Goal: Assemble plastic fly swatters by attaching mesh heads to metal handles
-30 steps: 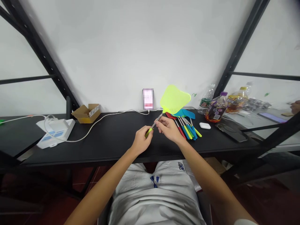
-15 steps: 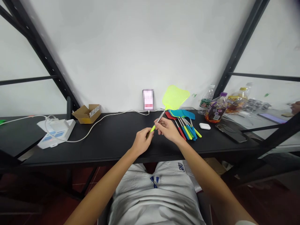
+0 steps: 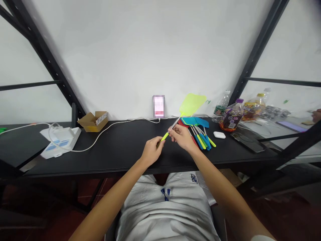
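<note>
A yellow-green fly swatter (image 3: 192, 104) with a metal shaft is held tilted over the desk, its flat head up and to the right. My left hand (image 3: 153, 150) is closed round its yellow-green grip. My right hand (image 3: 182, 137) pinches the metal shaft close to where it meets the grip. To the right of that hand lies a pile of fly swatters (image 3: 202, 135) in red, blue, green and yellow-green, their grips pointing towards me. My right hand partly covers a red one.
A phone (image 3: 158, 106) with a blurred screen leans on the wall, cable attached. An open carton (image 3: 94, 122) and a white power strip (image 3: 61, 142) are at left. At right are bottles (image 3: 232, 115), a white earphone case (image 3: 219, 135) and a dark phone (image 3: 247, 142).
The held swatter's head has shifted right and slightly down, and looks turned. My right hand has moved a little to the right along with the shaft. My left hand stays almost in place.
</note>
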A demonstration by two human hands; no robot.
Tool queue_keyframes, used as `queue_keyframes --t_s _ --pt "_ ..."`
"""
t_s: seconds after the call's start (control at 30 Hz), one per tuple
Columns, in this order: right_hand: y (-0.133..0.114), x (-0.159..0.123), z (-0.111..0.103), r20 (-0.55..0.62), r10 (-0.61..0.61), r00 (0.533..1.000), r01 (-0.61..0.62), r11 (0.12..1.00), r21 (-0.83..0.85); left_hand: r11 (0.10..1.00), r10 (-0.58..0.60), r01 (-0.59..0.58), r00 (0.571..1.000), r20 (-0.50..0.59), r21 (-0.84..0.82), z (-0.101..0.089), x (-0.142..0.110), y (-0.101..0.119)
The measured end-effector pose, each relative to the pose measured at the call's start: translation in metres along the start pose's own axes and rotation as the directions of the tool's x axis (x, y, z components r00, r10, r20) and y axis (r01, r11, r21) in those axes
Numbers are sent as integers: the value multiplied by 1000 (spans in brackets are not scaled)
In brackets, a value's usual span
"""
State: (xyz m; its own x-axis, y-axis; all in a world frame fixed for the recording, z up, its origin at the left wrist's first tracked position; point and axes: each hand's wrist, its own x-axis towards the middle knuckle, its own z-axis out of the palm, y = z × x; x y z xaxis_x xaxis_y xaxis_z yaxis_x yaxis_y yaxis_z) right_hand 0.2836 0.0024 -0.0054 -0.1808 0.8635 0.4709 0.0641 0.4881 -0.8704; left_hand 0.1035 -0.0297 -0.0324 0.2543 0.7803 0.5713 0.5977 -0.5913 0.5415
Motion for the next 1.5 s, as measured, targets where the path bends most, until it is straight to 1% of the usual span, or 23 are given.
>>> queue_keyframes --t_s 0.13,0.2,0.37,0.5,0.63,0.7,0.73,0.8,0.87,0.9,0.97,1.0,1.07,1.13,1.2,1.3,1.4,1.5 --pt "0 0 0 -100 -14 995 11 1000 -27 999 -8 11 998 -55 44 1 0 -2" --pt "0 0 0 -113 -8 994 5 1000 -27 999 -12 15 997 -71 36 1 -1 -2" --pt "-1 -2 2 -18 7 1000 -8 1000 -9 1000 9 -8 997 -76 13 1 -1 -2" --pt "1 -3 6 9 6 1000 -6 1000 4 1000 11 -11 997 -74 0 1 -1 -3" --pt "3 -2 9 73 40 996 -44 998 54 1000 11 -11 997 -79 -8 1 -1 -3" --pt "2 -1 8 75 54 996 -60 995 76 1000 14 -16 997 -77 -22 1 -1 -1" --pt "2 0 6 58 55 997 -59 995 76 999 17 -19 997 -78 -30 1 -1 -1" --pt "-1 3 -3 -19 43 999 -42 998 36 999 20 -24 996 -89 -41 1 -1 1" --pt "-3 5 -19 -119 20 993 -27 997 -65 999 16 -20 994 -104 -40 1 -1 2" --pt "-4 7 -30 -159 12 987 -35 989 -142 999 13 -17 994 -108 -36 1 -1 2" --pt "-5 9 -54 -218 0 976 -77 936 -344 999 12 -16 994 -108 -29 2 -1 2" --pt "-4 10 -67 -239 -2 971 -111 883 -455 1000 15 -17 994 -105 -25 2 -1 2" --pt "-1 11 -91 -264 12 965 -189 730 -657 1000 18 -20 995 -100 -16 2 -1 1" --pt "4 12 -113 -305 40 951 -270 585 -765 1000 18 -18 995 -97 -6 2 -1 1" --pt "10 11 -131 -333 70 940 -323 494 -807 1000 15 -15 995 -94 0 2 -1 1" --pt "19 9 -150 -364 143 920 -390 410 -824 1000 12 -12 996 -87 4 3 -1 1" --pt "27 7 -160 -362 211 908 -416 346 -841 1000 15 -14 996 -84 13 3 -1 0" --pt "31 7 -163 -378 268 886 -450 304 -840 1000 17 -16 996 -84 15 3 -1 0"
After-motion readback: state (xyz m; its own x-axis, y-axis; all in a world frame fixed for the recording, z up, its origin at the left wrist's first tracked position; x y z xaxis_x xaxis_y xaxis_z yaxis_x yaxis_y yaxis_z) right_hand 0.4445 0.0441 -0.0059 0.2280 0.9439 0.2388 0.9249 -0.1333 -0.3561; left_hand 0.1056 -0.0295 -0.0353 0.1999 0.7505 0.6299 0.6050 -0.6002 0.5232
